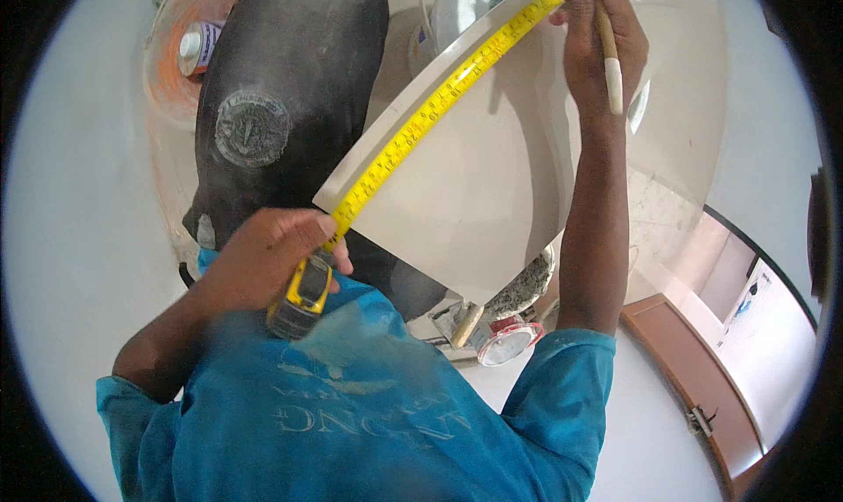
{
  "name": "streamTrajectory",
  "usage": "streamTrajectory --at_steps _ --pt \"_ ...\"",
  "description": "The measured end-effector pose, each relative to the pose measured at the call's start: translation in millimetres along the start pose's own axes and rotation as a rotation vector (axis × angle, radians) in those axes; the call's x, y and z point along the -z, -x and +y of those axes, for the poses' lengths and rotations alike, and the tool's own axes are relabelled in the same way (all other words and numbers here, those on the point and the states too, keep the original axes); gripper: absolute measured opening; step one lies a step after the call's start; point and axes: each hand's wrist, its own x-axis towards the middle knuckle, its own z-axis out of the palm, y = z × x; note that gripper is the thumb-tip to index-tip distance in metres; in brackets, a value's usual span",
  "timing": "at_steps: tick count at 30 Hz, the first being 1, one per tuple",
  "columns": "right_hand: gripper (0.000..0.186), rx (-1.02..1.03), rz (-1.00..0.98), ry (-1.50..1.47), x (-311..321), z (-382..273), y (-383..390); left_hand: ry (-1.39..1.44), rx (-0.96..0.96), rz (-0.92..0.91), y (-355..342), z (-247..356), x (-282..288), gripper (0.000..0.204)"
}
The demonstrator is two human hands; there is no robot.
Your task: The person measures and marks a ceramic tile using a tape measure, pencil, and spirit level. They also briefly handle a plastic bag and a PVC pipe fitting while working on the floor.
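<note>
A pale beige board (465, 186) lies slantwise in front of me. Along its left edge stretches the yellow blade (439, 98) of a tape measure (300, 298). My left hand (281, 247) is closed round the black and yellow case, its thumb pressing near where the blade comes out, at the board's near corner. At the far end of the blade, my right hand (604, 32) has its fingers bent at the board's edge. A slim tan stick with a white rounded end (613, 81) is held in that same hand; its exact kind is unclear.
Left of the board is black cloth with a round grey emblem (252, 128). Behind it, an orange-stained tub (167, 94) holds a white-capped bottle (200, 47). A white bucket (455, 10) is beyond the board; a red-rimmed tin (509, 344) and a wooden handle (467, 325) are near its lower corner. A brown door (694, 383) is at right.
</note>
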Motion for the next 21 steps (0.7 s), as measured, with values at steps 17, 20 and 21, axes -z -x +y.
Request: streamTrajectory --at_steps 17,20,21 --pt "0.025 -0.241 0.388 0.112 51.0 33.2 44.1 -0.086 -0.033 -0.143 1.3 13.8 -68.6 0.045" --pt "0.023 -0.208 0.39 0.186 49.2 39.4 42.1 -0.047 -0.035 -0.098 -1.8 12.3 -73.3 0.046" --pt "0.023 -0.158 0.387 0.236 48.2 41.4 42.6 -0.04 -0.014 -0.081 -2.5 11.5 -74.9 0.046"
